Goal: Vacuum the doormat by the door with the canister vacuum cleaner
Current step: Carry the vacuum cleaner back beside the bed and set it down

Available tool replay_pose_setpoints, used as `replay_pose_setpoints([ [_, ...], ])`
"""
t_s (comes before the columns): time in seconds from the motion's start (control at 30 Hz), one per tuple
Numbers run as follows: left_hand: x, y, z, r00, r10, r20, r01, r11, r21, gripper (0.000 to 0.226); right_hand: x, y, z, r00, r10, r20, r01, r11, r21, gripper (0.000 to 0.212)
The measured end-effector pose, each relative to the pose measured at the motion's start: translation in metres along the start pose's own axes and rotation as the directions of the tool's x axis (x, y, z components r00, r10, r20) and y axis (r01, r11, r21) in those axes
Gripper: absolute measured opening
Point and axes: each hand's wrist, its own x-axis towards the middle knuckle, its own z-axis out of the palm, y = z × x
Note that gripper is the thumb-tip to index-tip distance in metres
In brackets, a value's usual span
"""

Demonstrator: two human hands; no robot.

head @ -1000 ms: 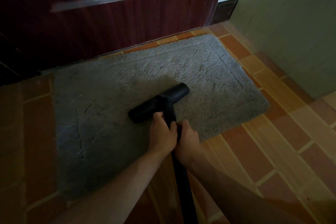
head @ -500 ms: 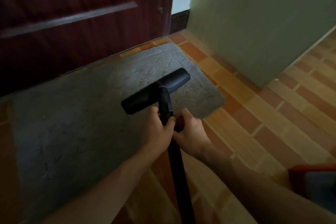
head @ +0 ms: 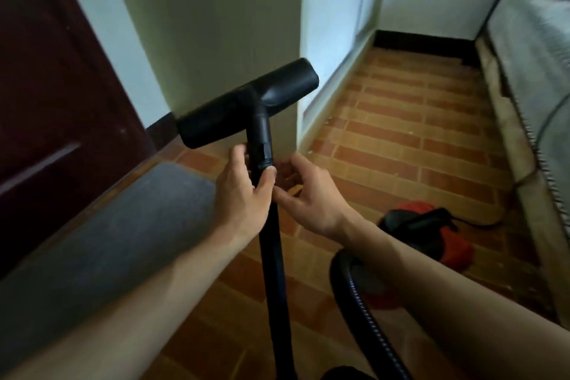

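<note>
The left hand was wrapped closed around the black wand just below the floor nozzle, while the right hand hovered beside the wand with fingers spread, gripping nothing. The grey doormat lay flat at lower left along the dark door, left of both hands; the red canister sat on the tiled floor to the right, its ribbed hose curving forward. Versus 0.5 s earlier, the nozzle had lifted off the mat and the view had swung right.
</note>
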Motion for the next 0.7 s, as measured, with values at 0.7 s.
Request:
replay_pose_setpoints([
  [0.7, 0.03, 0.052, 0.192, 0.888, 0.299, 0.35, -0.226, 0.946, -0.233, 0.021, -0.108, 0.211, -0.167, 0.697, 0.625, -0.351, -0.711, 0.664, -0.23, 0.074],
])
